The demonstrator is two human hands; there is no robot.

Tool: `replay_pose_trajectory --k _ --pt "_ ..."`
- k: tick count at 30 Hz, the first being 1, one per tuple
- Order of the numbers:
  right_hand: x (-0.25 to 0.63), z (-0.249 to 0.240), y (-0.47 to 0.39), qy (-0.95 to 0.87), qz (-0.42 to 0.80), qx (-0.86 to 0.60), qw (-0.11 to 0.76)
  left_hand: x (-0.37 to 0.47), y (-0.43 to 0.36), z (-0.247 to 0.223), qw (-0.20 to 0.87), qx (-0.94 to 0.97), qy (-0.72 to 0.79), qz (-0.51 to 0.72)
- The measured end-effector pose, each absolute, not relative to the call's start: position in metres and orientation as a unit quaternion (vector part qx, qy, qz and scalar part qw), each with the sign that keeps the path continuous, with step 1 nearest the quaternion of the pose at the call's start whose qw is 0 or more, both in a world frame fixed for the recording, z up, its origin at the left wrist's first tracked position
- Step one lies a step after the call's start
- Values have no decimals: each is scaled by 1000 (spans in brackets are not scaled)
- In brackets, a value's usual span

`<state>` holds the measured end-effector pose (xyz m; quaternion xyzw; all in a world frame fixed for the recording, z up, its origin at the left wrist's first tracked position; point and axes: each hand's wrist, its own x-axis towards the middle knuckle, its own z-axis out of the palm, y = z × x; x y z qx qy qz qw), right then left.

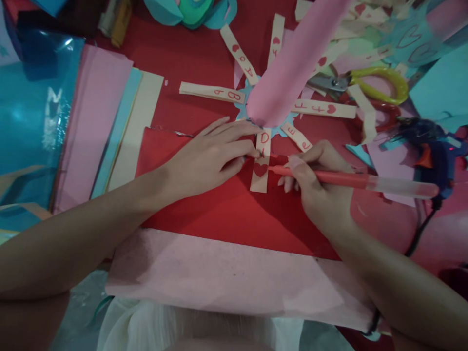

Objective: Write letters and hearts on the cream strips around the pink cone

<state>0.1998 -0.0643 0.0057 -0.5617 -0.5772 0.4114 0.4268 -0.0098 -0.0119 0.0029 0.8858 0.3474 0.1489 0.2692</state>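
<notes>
My right hand [321,180] is closed around a red pen [340,178], its tip at the edge of a red heart on a cream paper strip [259,184] marked with a D. My left hand [219,151] lies with its fingers spread over the upper part of that strip, fingertips at the letters. The strip belongs to a ring of lettered strips around a blue scalloped paper piece [242,111]. A pink paper tube [292,68] rises from the middle of that piece. Under the D strip lies a red sheet [219,214].
Yellow-handled scissors [383,83] and a blue glue gun [431,151] lie at the right among paper scraps. Pink sheets [95,117] and a shiny blue packet [32,122] are at the left. A decorated light-blue piece [413,44] stands at the upper right.
</notes>
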Motion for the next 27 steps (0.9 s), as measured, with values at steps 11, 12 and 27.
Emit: replay_pose_trajectory --k 11,12,27 --pt "202 5 -65 -605 388 -567 404 -11 -12 2 282 881 346 158" --pt "202 5 -65 -605 387 -568 403 -11 -12 2 283 880 346 160" --pt "199 4 -65 -591 390 -566 422 -11 -12 2 277 882 349 155"
